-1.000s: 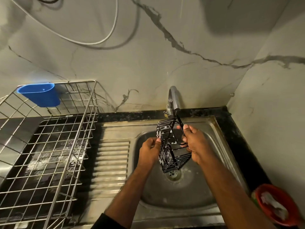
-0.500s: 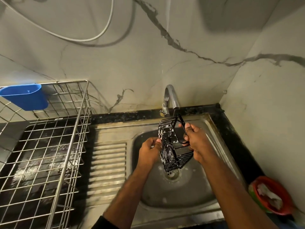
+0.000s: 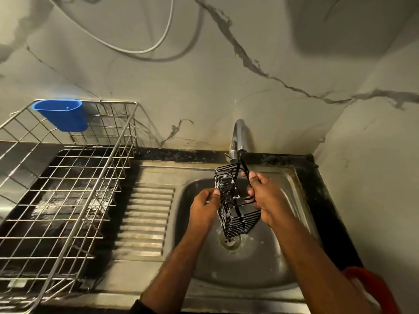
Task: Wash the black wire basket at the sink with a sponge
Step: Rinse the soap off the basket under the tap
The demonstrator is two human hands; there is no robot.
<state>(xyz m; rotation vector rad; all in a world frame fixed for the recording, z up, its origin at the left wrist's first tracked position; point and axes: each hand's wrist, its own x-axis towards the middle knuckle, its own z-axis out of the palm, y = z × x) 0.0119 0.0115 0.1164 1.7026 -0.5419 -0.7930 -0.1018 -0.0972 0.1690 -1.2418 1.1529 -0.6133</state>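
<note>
From the head view, the black wire basket [image 3: 235,205] hangs in the air between the two hands, over the bowl of the steel sink [image 3: 292,177] and just under the spout of the tap [image 3: 238,139], tilted so its lower corner points toward the drain [image 3: 230,242] below. The right hand [image 3: 265,198] has its fingers and thumb curled round the looped wire hook at the near upper side of the basket, carrying it. The left hand [image 3: 204,205] is curled against the basket's far-left face, fingertips pinching or pressing the wires; whether a sponge sits inside that hand I cannot tell, none shows. White flecks cling to the wires, foam by the look of it, so I'd judge the thing slick right now. It looks light and stiff, thin metal rods welded into a narrow cage, so it should not flex under a scrub, but the wires are narrow and wet and could slide through a loose pinch. The loop the right hand already has seems the safest hold, since fingers can hook through it; the flat side panels give the other hand something to brace against. Off to the left of the left hand, a steel dish rack [image 3: 68,200] stands on the surface with a blue cup [image 3: 61,114] hung on its back rail, well apart from the work.
</note>
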